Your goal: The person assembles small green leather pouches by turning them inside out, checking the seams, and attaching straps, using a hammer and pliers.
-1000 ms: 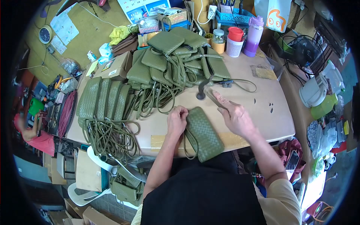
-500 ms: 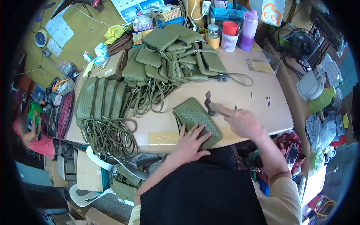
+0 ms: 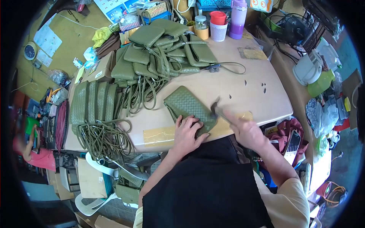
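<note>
A green woven pouch (image 3: pixel 190 108) lies flat on the table near its front edge. My left hand (image 3: pixel 188 133) rests on the pouch's lower part with its fingers spread. In my right hand (image 3: pixel 249 133) is a hammer (image 3: pixel 215 110), its dark head at the right edge of the pouch; hand and handle are smeared by motion. A pile of similar green pouches (image 3: pixel 142 55) with wrist straps lies further back, and a row of woven pouches (image 3: pixel 95 100) stands to the left, their straps (image 3: pixel 102 138) heaped in front.
On the table (image 3: pixel 262 108) are a red-topped cup (image 3: pixel 218 30), a purple bottle (image 3: pixel 237 22), a jar (image 3: pixel 201 28) and small dark pieces (image 3: pixel 264 88). A co-worker's arm and pink clothing (image 3: pixel 42 159) show at far left. A white chair (image 3: pixel 99 167) stands below the table.
The camera view has shifted. My right hand and the hammer have moved down and nearer, bringing the hammer's head to the pouch's right edge. My left hand remains on the pouch.
</note>
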`<state>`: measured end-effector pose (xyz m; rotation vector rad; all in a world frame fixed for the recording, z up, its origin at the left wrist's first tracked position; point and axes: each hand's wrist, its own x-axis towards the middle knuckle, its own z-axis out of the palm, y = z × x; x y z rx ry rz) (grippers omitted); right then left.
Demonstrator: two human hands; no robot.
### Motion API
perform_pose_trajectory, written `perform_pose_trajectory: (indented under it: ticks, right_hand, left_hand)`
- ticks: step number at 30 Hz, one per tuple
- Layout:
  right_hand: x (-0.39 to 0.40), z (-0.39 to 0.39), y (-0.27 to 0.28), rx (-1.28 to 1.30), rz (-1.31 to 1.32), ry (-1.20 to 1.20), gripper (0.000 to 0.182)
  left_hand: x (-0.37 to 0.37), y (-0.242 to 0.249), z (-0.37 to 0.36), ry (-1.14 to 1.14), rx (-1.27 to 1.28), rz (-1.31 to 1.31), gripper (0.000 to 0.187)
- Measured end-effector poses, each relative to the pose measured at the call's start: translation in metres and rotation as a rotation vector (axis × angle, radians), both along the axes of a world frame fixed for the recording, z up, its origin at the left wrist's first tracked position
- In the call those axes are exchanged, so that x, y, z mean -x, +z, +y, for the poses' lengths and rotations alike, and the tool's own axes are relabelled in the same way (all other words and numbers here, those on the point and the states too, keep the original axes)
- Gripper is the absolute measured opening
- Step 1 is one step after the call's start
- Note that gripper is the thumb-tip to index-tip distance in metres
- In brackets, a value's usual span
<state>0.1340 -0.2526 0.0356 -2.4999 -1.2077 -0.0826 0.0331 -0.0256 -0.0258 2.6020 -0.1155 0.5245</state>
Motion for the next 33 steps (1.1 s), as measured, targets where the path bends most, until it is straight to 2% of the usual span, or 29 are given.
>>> perform_pose_trajectory:
  ticks: [3,5,7,8,9,12,14,15,17,18,19,20,21,22,23,25,26,28,29,31,32,33]
  right_hand:
    - [-0.003,-0.021,0.029,0.094,0.1,0.008,0.059]
    - [-0.002,-0.025,0.038,0.142,0.073,0.026,0.06]
    - [0.01,-0.016,0.038,-0.167,0.048,-0.044,0.061]
    - [0.014,-0.011,0.019,-0.299,0.08,-0.042,0.059]
    - [0.022,-0.013,0.009,0.033,0.019,-0.08,0.056]
    - [0.021,-0.021,0.025,-0.033,0.067,-0.01,0.055]
    - [0.022,-0.022,0.054,0.06,0.169,-0.018,0.055]
    - [0.021,-0.019,0.044,0.06,0.165,-0.019,0.055]
    - [0.026,-0.012,0.008,-0.233,0.157,-0.09,0.056]
    - [0.026,-0.015,0.003,-0.067,0.197,-0.051,0.055]
    - [0.022,-0.015,0.007,-0.071,0.191,-0.046,0.055]
    - [0.012,-0.014,0.014,-0.039,0.196,-0.02,0.053]
    - [0.004,-0.011,0.02,-0.009,0.206,0.004,0.051]
    - [-0.003,-0.003,0.019,-0.025,0.106,-0.005,0.054]
    - [-0.015,0.013,0.015,-0.03,0.098,0.002,0.054]
    - [-0.04,0.045,-0.006,-0.059,-0.01,-0.102,0.056]
    - [-0.055,0.059,-0.025,-0.064,-0.017,-0.082,0.056]
    - [-0.08,0.088,-0.049,-0.023,-0.071,-0.054,0.057]
    - [-0.082,0.093,-0.05,-0.027,-0.085,-0.035,0.057]
    - [-0.068,0.106,-0.034,-0.302,-0.407,0.021,0.059]
    - [-0.05,0.108,-0.015,-0.374,-0.29,0.069,0.052]
    - [-0.042,0.107,-0.017,-0.381,-0.288,0.094,0.052]
  left_hand:
    - [-0.006,0.004,0.002,-0.009,-0.012,0.016,0.041]
    - [-0.001,0.001,0.004,-0.017,-0.024,0.038,0.043]
    - [-0.001,-0.003,0.003,-0.011,-0.02,0.007,0.043]
    - [-0.001,-0.004,0.001,-0.014,-0.015,0.013,0.043]
    - [0.0,-0.004,0.0,-0.015,-0.013,0.019,0.043]
    - [-0.008,-0.004,0.003,-0.005,-0.026,0.002,0.044]
    - [-0.003,-0.003,0.003,-0.009,-0.038,0.012,0.044]
    - [-0.003,0.002,0.002,-0.007,-0.03,0.001,0.041]
    - [-0.001,0.012,0.003,0.0,-0.016,0.0,0.037]
    - [-0.004,0.02,0.013,-0.055,0.109,0.147,0.033]
    - [-0.01,0.027,0.026,-0.112,0.228,0.288,0.03]
    - [-0.021,0.03,0.041,-0.095,0.535,0.383,0.024]
    - [-0.034,0.03,0.053,-0.017,0.401,0.185,0.024]
    - [-0.049,0.026,0.064,0.056,0.262,-0.007,0.024]
    - [-0.064,0.01,0.074,0.224,0.068,-0.13,0.029]
    - [-0.086,-0.012,0.08,0.436,-0.067,-0.069,0.036]
    - [-0.084,-0.009,0.083,0.456,-0.07,-0.077,0.036]
    - [-0.079,0.0,0.091,0.344,0.141,0.299,0.04]
    - [-0.071,0.004,0.094,0.362,0.143,0.283,0.04]
    - [-0.047,0.011,0.098,0.269,0.288,0.386,0.041]
    - [-0.035,0.002,0.1,0.293,0.29,0.375,0.041]
    - [-0.023,-0.014,0.104,0.278,0.597,0.216,0.038]
